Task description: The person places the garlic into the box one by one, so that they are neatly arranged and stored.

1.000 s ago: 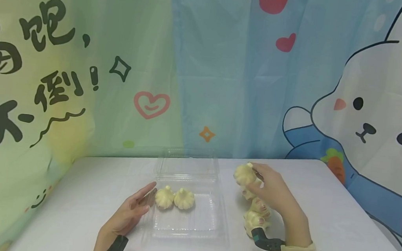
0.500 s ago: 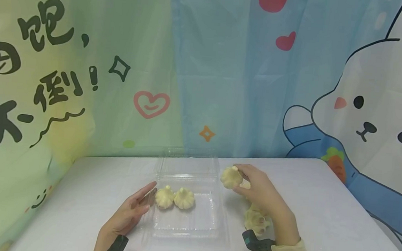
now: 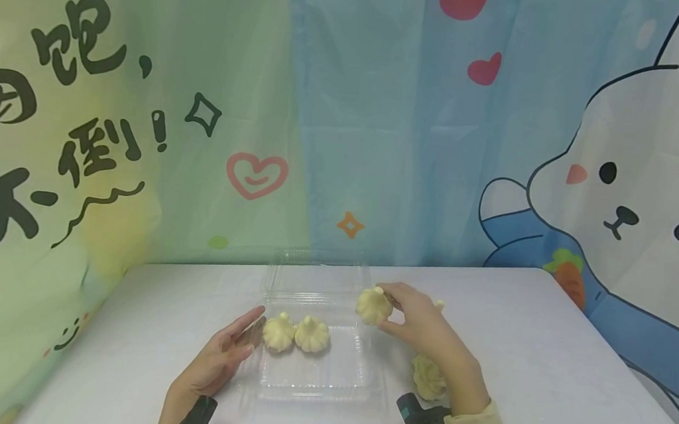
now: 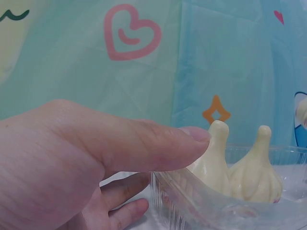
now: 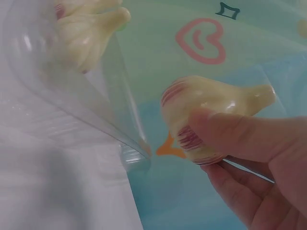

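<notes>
A garlic bulb (image 3: 374, 306), cream with purplish streaks low down, is pinched between the thumb and fingers of my right hand (image 3: 423, 322). That hand holds it up by the right side of a clear plastic box (image 3: 313, 391), whose lid (image 3: 316, 280) is folded back. Two more garlic bulbs sit side by side in the box's left part, one (image 3: 279, 334) beside the other (image 3: 312, 335), necks up. At the box's left wall is my left hand (image 3: 214, 355), its fingers extended. In the left wrist view its straight thumb (image 4: 158, 143) lies along the rim and its other fingers are outside the wall.
More garlic (image 3: 428, 377) lies on the white table (image 3: 559, 382) right of the box, partly hidden behind my right forearm. A printed curtain (image 3: 358, 120) hangs along the table's far edge.
My right hand has carried its garlic bulb left, from over the pile on the right to the box's right edge. The left hand and the two bulbs in the box stay put.
</notes>
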Tool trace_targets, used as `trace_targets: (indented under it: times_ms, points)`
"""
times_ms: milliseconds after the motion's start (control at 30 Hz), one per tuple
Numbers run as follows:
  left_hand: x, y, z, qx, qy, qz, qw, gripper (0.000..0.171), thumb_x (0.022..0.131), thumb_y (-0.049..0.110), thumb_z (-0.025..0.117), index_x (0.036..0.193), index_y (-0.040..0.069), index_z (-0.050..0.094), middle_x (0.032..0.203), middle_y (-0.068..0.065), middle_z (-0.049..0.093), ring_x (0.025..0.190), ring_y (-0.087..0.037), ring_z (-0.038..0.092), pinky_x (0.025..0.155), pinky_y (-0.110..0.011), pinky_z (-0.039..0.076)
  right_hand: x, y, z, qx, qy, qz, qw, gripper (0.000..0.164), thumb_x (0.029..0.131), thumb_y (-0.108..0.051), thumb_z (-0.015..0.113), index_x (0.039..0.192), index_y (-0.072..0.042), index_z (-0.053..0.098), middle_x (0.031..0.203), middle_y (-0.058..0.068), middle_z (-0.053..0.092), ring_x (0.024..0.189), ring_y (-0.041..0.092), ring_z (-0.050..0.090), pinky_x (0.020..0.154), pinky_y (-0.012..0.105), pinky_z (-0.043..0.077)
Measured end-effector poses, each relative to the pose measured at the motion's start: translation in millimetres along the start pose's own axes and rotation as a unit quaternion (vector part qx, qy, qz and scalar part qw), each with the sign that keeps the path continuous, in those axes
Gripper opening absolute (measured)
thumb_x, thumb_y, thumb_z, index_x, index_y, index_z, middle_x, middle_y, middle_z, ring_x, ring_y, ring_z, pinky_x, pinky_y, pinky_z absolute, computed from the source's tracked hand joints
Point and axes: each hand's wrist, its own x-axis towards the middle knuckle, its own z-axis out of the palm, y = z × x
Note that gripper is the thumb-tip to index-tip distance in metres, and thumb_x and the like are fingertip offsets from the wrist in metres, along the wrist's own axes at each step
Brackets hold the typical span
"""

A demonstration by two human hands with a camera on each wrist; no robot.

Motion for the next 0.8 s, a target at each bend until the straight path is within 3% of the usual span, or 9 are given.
trace_targets:
  times_ms: [133, 533, 800]
  points:
    - [0.2, -0.3, -0.4, 0.006, 0.002, -0.003, 1.0, 0.071, 0.088, 0.004, 0.055, 0.151, 0.007, 0.022, 0.161, -0.006, 0.009, 0.149, -0.029, 0.001, 0.111, -0.016, 0.02, 2, 0, 5, 0.0, -0.005, -0.006, 1.0, 0.056, 0.079, -0.008, 0.074, 0.13, 0.001, 0.052, 0.127, 0.016, 0.058, 0.117, 0.03, 0.058, 0.098, 0.04, 0.05]
    - [1.8, -1.8, -0.5, 0.004, 0.005, 0.0, 1.0, 0.069, 0.089, 0.002, 0.054, 0.15, 0.006, 0.022, 0.161, -0.007, 0.011, 0.148, -0.029, 0.002, 0.107, -0.01, 0.025, 8, 4, 24, 0.025, -0.015, -0.049, 0.998, 0.055, 0.077, -0.003, 0.075, 0.127, 0.005, 0.054, 0.124, 0.018, 0.06, 0.114, 0.031, 0.059, 0.096, 0.037, 0.051]
    - [1.2, -0.6, -0.1, 0.002, 0.006, 0.0, 1.0, 0.069, 0.089, 0.001, 0.053, 0.15, 0.006, 0.022, 0.161, -0.008, 0.011, 0.148, -0.029, 0.002, 0.106, -0.009, 0.026, 9, 3, 31, 0.029, -0.027, -0.042, 0.998, 0.061, 0.078, -0.006, 0.075, 0.133, 0.002, 0.05, 0.127, 0.018, 0.058, 0.113, 0.033, 0.06, 0.096, 0.04, 0.051]
